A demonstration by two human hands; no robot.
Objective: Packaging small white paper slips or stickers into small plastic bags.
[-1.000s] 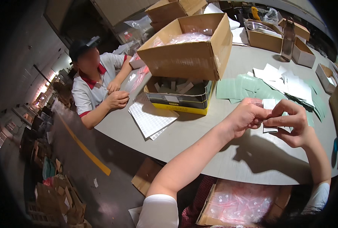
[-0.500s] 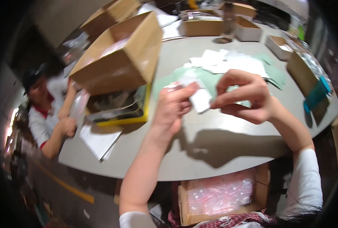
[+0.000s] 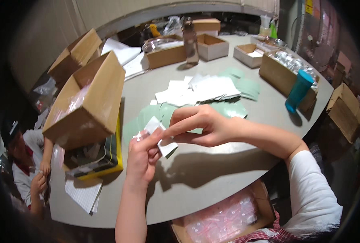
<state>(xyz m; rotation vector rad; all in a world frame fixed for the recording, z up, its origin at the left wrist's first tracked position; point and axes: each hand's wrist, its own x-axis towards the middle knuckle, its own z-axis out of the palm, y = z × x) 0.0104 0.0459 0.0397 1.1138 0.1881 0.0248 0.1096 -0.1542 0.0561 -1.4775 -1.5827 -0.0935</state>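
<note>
Over the near side of the table, my left hand pinches a small white paper slip between thumb and fingers. A bit of shiny clear plastic shows by the same fingers; its shape is mostly hidden. My right hand reaches across from the right, its fingertips closed at the slip beside my left thumb. Beyond my hands lie fanned-out pale green cards. A loose heap of white paper pieces rests just behind them.
A tilted cardboard box sits on a black and yellow box at left. A teal tumbler and a carton of shiny packets stand right. A dark bottle stands behind. Below the table edge, a carton holds pink-clear bags. A co-worker sits left.
The view has shifted, so the table's right side shows more. My right hand has come closer to my left, and its fingertips now overlap the slip.
</note>
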